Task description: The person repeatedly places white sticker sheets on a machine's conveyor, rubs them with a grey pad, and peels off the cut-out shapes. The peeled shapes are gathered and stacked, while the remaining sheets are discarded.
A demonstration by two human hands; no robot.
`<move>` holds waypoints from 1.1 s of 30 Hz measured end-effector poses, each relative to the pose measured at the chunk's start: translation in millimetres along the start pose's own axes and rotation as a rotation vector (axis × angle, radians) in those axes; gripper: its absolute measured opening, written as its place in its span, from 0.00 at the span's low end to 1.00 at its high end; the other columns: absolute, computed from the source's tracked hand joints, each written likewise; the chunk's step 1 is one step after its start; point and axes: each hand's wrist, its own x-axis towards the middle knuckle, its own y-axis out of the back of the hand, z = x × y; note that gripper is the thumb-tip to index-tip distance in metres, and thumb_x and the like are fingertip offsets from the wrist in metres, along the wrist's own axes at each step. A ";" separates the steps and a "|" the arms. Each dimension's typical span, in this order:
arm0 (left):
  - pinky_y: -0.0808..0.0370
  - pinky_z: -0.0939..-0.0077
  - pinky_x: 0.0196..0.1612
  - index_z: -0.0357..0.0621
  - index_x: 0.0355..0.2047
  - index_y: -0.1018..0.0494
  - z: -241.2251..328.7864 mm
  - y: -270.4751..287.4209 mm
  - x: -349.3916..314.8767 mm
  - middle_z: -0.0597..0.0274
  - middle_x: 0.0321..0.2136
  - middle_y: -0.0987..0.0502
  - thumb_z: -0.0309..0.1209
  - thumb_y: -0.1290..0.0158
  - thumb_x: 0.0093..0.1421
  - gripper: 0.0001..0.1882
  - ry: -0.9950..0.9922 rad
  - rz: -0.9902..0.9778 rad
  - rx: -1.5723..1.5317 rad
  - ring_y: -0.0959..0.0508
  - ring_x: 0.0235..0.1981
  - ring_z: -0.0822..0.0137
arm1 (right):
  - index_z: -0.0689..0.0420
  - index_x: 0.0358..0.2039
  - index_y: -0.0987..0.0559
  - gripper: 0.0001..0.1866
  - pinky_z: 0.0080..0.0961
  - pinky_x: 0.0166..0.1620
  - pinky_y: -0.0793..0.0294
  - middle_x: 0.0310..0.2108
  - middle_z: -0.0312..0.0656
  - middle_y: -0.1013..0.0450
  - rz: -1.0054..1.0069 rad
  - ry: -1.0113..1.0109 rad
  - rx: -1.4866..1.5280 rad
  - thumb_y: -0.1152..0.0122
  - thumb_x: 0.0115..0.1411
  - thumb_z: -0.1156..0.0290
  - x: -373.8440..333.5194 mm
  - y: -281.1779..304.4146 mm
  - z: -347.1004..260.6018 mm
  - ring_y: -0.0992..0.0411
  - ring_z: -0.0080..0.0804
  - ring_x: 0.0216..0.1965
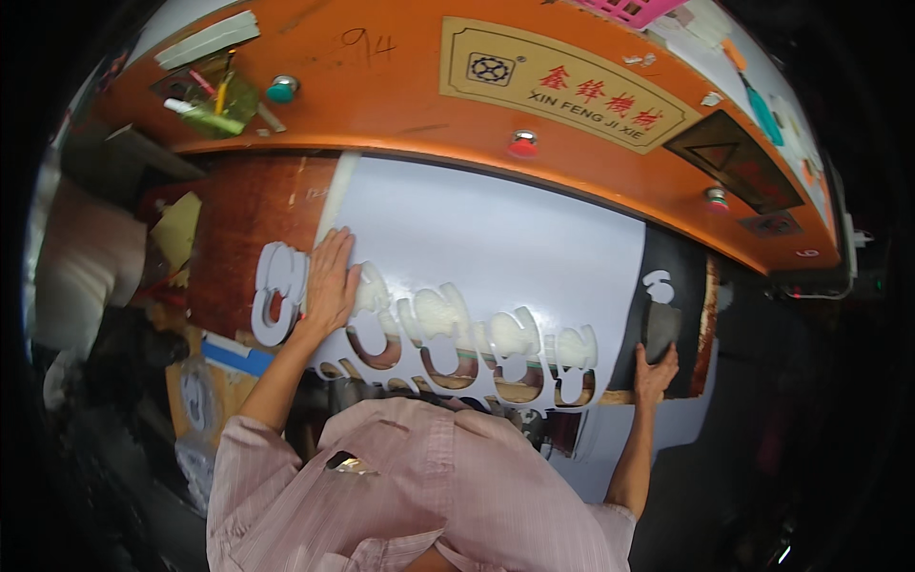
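Note:
A large white sheet (496, 229) lies under the orange machine, with a row of curved cut-outs along its near edge. My left hand (332, 286) rests flat at the sheet's left edge, fingers stretched out. Beside it, to the left, is a stack of white cut pieces (276, 296) with U-shaped openings. On the dark board at the right, my right hand (656, 374) grips the near end of a dark grey block (662, 329); its exact kind is unclear. A small curved white piece (658, 283) sits just beyond the block.
The orange machine beam (381, 105) spans the far side, carrying a green button (282, 90) and red buttons (523, 144). A clear holder with pens (224, 105) is fixed at its left. A reddish-brown board (238, 214) extends left; plastic-wrapped pieces (197, 400) are lower left.

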 end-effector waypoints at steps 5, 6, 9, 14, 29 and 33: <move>0.46 0.51 0.75 0.31 0.66 0.36 25.8 6.7 -19.8 0.41 0.69 0.36 0.27 0.51 0.68 0.27 0.011 0.002 -0.011 0.41 0.72 0.40 | 0.66 0.63 0.27 0.44 0.50 0.66 0.35 0.60 0.58 0.29 0.001 -0.040 0.081 0.21 0.52 0.54 10.6 13.6 20.5 0.33 0.59 0.61; 0.45 0.50 0.74 0.31 0.66 0.35 30.8 11.0 -25.1 0.41 0.69 0.36 0.27 0.51 0.67 0.27 0.033 -0.004 -0.008 0.40 0.72 0.39 | 0.66 0.63 0.27 0.44 0.49 0.66 0.36 0.60 0.59 0.29 -0.030 -0.062 0.137 0.21 0.51 0.54 12.2 21.8 19.9 0.33 0.58 0.62; 0.44 0.49 0.74 0.30 0.65 0.35 44.6 13.5 -33.1 0.39 0.68 0.35 0.26 0.49 0.67 0.27 0.061 -0.014 -0.009 0.39 0.71 0.37 | 0.67 0.63 0.26 0.42 0.44 0.66 0.35 0.60 0.59 0.29 -0.093 -0.361 0.605 0.21 0.52 0.58 8.1 51.1 4.6 0.32 0.51 0.63; 0.43 0.48 0.73 0.29 0.65 0.35 56.5 13.4 -38.2 0.37 0.68 0.35 0.27 0.50 0.67 0.27 0.027 0.021 -0.025 0.39 0.70 0.37 | 0.64 0.62 0.27 0.41 0.43 0.66 0.35 0.58 0.53 0.31 -0.030 0.049 0.558 0.20 0.49 0.68 -17.0 91.8 -86.3 0.32 0.49 0.61; 0.41 0.49 0.72 0.29 0.65 0.36 -12.3 40.1 -62.8 0.39 0.68 0.36 0.26 0.46 0.64 0.29 0.092 0.018 -0.065 0.38 0.70 0.38 | 0.64 0.58 0.25 0.42 0.53 0.59 0.32 0.59 0.62 0.34 -0.371 0.537 0.747 0.20 0.44 0.60 -128.9 9.3 -510.8 0.36 0.59 0.57; 0.40 0.49 0.71 0.29 0.65 0.35 -40.4 42.3 -61.9 0.40 0.68 0.36 0.26 0.45 0.64 0.30 0.091 0.017 -0.078 0.37 0.70 0.39 | 0.65 0.59 0.27 0.43 0.53 0.59 0.34 0.60 0.63 0.35 -0.348 0.532 0.666 0.20 0.45 0.59 -154.4 -12.3 -552.3 0.36 0.60 0.57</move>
